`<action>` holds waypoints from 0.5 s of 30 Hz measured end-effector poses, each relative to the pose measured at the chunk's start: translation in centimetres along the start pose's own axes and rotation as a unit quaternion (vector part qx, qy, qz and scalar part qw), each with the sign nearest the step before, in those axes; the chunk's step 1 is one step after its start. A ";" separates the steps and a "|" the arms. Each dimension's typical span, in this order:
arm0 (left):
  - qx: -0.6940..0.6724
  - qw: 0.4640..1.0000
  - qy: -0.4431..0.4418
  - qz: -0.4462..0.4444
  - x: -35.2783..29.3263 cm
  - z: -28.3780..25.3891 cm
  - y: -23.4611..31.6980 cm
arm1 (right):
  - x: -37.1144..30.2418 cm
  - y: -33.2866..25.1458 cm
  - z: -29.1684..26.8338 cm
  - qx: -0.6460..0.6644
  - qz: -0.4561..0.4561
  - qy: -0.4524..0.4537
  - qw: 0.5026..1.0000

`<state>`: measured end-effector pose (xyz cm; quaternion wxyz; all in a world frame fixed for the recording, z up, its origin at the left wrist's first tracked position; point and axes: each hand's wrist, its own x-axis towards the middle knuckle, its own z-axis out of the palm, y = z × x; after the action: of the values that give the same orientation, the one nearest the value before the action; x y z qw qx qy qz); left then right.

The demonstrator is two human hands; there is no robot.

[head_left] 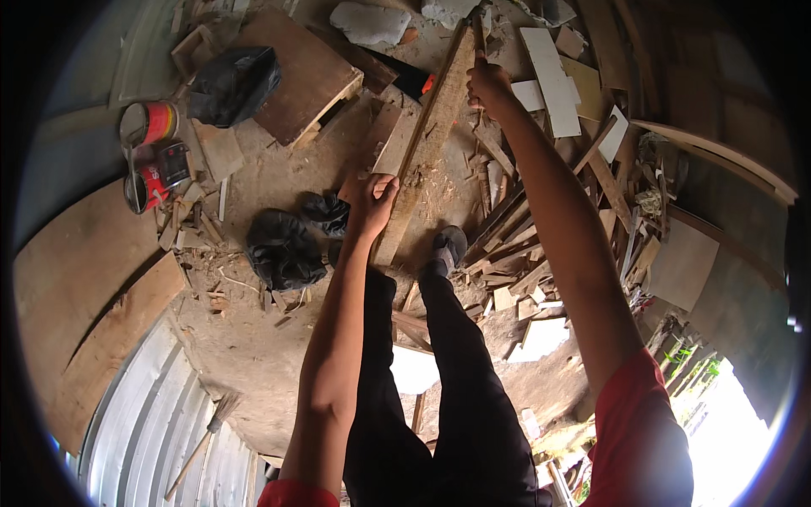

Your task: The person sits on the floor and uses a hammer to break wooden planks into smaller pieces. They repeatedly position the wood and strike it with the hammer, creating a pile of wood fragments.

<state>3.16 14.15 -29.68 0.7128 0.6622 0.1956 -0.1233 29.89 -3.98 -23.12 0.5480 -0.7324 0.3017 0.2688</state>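
A long, rough wooden plank [432, 127] stretches away from my feet, its near end between my legs and its far end at the top of the view. My left hand [374, 198] is closed on the plank's left edge, near its lower part. Beside the far end, my right hand [490, 84] is closed around a narrow brown stick-like handle [480, 38]. What that handle belongs to is too small to make out. Bits of sawdust or chips lie about the plank. An orange-red object [428, 83] shows just left of it.
Wood scraps [515, 228] pile up on the right, with a white board [551, 80] beyond. Black plastic bags [283, 249] lie at left; a brown wooden panel [296, 76] and paint cans [152, 122] are farther off. A brush [221, 414] leans by corrugated metal sheet [139, 422].
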 end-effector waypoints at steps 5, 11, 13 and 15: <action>0.059 0.998 -0.014 -0.017 -0.3 -1.3 0.1 | 0.6 1.5 1.7 0.036 0.009 -0.017 0.999; 0.083 0.995 0.011 -0.045 -0.7 -5.5 1.0 | 1.6 3.0 2.8 -0.156 -0.027 0.048 0.986; 0.091 0.995 0.014 -0.039 -0.4 -6.0 2.1 | 2.3 4.4 3.9 -0.198 -0.053 0.204 0.957; 0.099 0.995 0.014 -0.022 0.1 -6.4 2.7 | 3.0 5.5 3.5 -0.251 -0.088 0.178 0.947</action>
<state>3.68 20.79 -27.60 0.6377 0.7269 0.2071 -0.1486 27.58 -2.27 -29.69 0.3049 -0.9060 0.2514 0.1518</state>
